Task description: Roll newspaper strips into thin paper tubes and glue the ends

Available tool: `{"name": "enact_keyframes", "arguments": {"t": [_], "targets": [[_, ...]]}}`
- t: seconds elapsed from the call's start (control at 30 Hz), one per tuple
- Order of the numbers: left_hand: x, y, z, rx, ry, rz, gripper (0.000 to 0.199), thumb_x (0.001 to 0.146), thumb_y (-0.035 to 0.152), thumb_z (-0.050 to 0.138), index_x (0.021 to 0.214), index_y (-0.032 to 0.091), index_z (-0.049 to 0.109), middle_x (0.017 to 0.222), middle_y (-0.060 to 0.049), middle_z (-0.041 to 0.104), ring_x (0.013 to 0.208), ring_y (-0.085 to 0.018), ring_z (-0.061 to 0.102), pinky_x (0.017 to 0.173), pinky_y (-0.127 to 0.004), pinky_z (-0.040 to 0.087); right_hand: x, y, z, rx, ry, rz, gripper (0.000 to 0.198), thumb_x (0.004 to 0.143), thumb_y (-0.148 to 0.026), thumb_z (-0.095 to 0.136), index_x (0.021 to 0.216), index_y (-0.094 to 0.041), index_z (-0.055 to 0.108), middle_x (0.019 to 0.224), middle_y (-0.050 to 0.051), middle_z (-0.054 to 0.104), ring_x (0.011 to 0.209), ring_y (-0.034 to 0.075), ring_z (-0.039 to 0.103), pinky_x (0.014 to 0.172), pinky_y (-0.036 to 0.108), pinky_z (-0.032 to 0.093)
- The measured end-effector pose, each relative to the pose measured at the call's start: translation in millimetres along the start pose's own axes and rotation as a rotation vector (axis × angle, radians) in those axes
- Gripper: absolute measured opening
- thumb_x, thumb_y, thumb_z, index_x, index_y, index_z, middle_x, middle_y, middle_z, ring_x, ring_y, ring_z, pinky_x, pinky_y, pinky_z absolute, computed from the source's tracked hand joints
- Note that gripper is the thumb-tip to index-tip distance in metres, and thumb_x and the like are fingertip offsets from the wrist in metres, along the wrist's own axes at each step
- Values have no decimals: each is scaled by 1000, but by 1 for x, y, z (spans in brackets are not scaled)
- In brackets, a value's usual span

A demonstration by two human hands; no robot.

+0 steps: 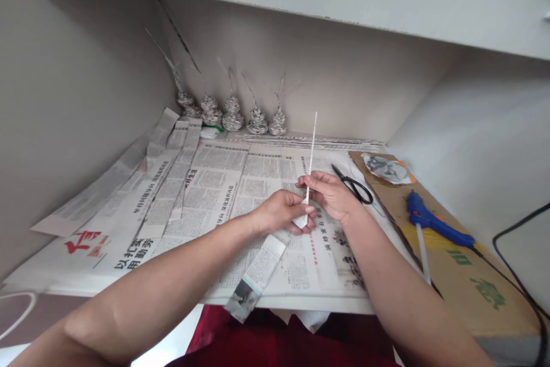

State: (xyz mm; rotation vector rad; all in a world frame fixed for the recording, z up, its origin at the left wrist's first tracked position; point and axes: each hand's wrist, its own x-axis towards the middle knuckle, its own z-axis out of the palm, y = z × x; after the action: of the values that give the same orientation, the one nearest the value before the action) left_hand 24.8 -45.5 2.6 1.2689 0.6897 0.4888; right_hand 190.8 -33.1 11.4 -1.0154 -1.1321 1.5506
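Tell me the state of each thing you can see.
Thin white newspaper tube: rolled narrow above, wider below
Left hand, right hand: both closed on it
Black scissors: lying, blades apparently shut
Blue plastic glue gun: lying, cord attached
Flat printed newspaper strips: unrolled
Gray woven paper gourds: standing, ends protruding
Thin paper rods: lying together

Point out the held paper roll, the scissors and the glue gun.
Paper roll [311, 152], head view: middle of its thin stem.
Scissors [347, 179], head view: near the pivot.
Glue gun [433, 223], head view: its blue body.
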Motion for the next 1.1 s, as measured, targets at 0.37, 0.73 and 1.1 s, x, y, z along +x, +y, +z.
{"name": "enact_keyframes", "arguments": {"t": [0.37,0.73,1.1], "targets": [[0,-2,-1,21,-8,11,36,77,46,61,84,11,64,79,-8,65,69,-14,63,59,-25,51,0,1,-2,-38,-57,41,23,71,-36,73,77,-15,66,86,5,67,61,12,59,55,25,47],[1,-2,0,13,-14,25,36,77,45,61,84,10,63,77,-8,64,70,-17,64,58,-29,52,0,1,-4,-38,-128,45,20,76,-35,68,82,-16,67,86,5,66,62,12,59,56,26,47],[-2,0,1,11,-62,-11,36,79,45,59,86,10,63,79,-9,66,71,-16,64,61,-28,52,5,7,-7,9,-107,16,15,74,-31,71,76,-16,68,84,4,65,79,15,59,70,28,45]]}}
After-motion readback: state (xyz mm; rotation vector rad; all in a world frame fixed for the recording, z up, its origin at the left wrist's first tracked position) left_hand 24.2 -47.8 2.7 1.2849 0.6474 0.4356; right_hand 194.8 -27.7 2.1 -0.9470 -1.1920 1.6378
